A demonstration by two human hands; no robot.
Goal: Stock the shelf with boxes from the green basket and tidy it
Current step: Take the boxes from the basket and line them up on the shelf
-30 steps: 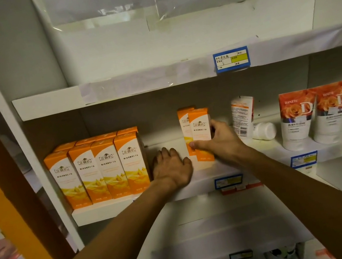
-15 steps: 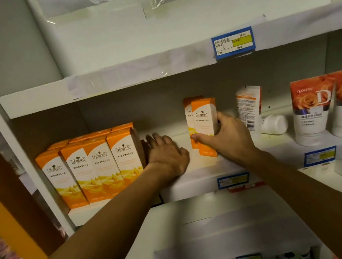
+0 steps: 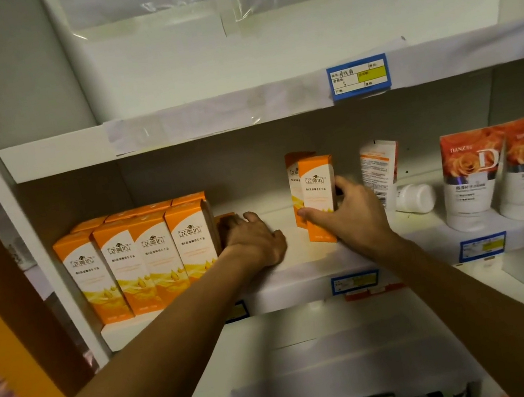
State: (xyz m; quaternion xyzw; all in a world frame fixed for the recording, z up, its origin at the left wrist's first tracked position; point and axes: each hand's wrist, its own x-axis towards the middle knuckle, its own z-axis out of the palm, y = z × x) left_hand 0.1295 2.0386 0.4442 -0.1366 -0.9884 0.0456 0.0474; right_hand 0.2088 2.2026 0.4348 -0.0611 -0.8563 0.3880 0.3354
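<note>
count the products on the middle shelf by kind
Orange boxes: 4 front faces in the left block, rows behind unclear, plus 2 by the right hand, so at least 6
Rose tubes: 2
White carton: 1
White bottle on its side: 1
Total: at least 10

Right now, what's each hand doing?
Left hand: open, pressed against the orange box row.
Right hand: gripping a lone orange box.
</note>
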